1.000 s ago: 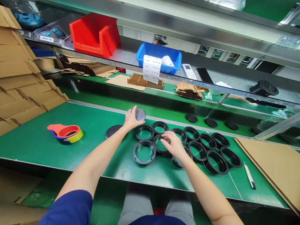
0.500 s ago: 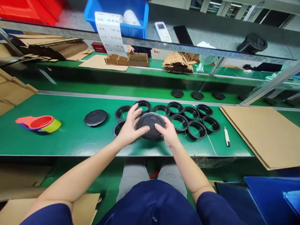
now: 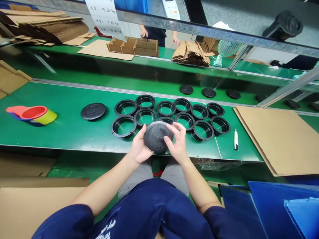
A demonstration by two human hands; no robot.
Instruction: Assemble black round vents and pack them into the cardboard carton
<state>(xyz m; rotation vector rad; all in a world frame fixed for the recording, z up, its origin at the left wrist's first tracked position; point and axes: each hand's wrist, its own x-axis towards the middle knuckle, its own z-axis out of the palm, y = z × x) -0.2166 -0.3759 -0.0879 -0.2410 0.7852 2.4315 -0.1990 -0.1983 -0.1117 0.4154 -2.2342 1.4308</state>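
Between my two hands, a round black lid (image 3: 158, 136) with raised markings is held up near the table's front edge. My left hand (image 3: 141, 146) grips its left rim, palm partly beneath it. On the right rim my right hand (image 3: 176, 141) holds it, the thumb lying across the top face. Just beyond stand several black rings (image 3: 124, 126) with open centres, grouped on the green table (image 3: 67, 132). A similar black lid (image 3: 93, 111) lies flat to the left of the rings.
Nested coloured scoops (image 3: 32, 114) sit at the left. A white cutter (image 3: 236, 139) lies right of the rings, beside cardboard sheets (image 3: 279, 139). A metal-edged shelf (image 3: 211, 31) crosses above. Across the table are cardboard dividers (image 3: 134, 46), a small fan (image 3: 225, 49) and another person's hands (image 3: 144, 32).
My left hand has moved from spread fingers at the lid's upper left to a grip on its left rim. The lid has come closer to the table's front edge, and the view has tilted down.
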